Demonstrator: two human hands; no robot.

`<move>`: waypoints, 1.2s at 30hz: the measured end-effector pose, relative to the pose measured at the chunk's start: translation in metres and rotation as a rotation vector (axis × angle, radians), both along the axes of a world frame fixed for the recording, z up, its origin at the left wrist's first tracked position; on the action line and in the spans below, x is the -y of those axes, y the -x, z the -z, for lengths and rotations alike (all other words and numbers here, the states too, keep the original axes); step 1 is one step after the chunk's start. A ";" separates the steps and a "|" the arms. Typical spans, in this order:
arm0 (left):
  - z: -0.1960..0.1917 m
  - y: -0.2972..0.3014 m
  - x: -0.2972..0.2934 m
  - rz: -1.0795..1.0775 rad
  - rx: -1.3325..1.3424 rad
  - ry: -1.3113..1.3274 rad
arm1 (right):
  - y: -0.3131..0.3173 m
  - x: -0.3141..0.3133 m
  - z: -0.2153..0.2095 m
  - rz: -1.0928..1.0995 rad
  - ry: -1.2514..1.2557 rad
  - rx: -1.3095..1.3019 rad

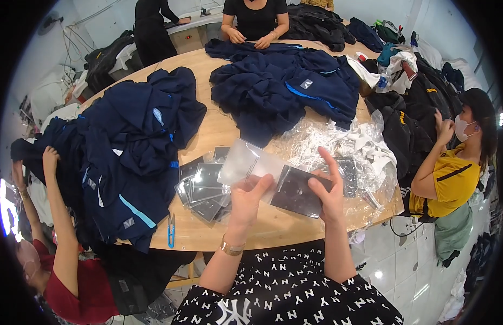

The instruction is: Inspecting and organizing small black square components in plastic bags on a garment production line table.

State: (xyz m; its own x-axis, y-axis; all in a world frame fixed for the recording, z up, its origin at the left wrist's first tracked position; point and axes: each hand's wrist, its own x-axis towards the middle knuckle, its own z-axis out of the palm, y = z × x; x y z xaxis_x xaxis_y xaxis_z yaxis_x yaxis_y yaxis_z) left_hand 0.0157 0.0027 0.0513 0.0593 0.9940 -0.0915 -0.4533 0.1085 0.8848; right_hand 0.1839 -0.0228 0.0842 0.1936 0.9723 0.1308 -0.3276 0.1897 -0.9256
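My left hand (247, 203) pinches a translucent plastic sleeve (243, 162) between thumb and fingers. A flat dark square packet (296, 189) is gripped by my right hand (331, 196), thumb on top and index finger raised. The packet's left edge meets the sleeve; whether it is partly inside, I cannot tell. Beside my left hand, several dark packets in clear plastic (207, 181) lie in an overlapping pile on the wooden table (251, 238). Beyond my right hand spreads a heap of clear plastic and white cords or strips (343, 149).
Blue-handled thread snips (171, 233) lie near the table's front edge. Navy garments are heaped at left (137, 130) and at the far middle (273, 81). Black garments (408, 108) lie at right. Co-workers stand left (72, 276), right (452, 173) and across (257, 21).
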 end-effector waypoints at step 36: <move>0.004 0.010 0.012 -0.054 -0.350 -0.134 | 0.020 0.001 0.029 0.218 -0.055 -0.015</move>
State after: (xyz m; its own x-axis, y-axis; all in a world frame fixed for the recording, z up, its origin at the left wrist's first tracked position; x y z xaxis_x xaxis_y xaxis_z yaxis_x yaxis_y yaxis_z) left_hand 0.0059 -0.0093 0.0469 -0.0055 0.9994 0.0339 -0.1231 -0.0343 0.9918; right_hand 0.1642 -0.0240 0.0551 0.4011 0.8986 0.1776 -0.2870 0.3074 -0.9073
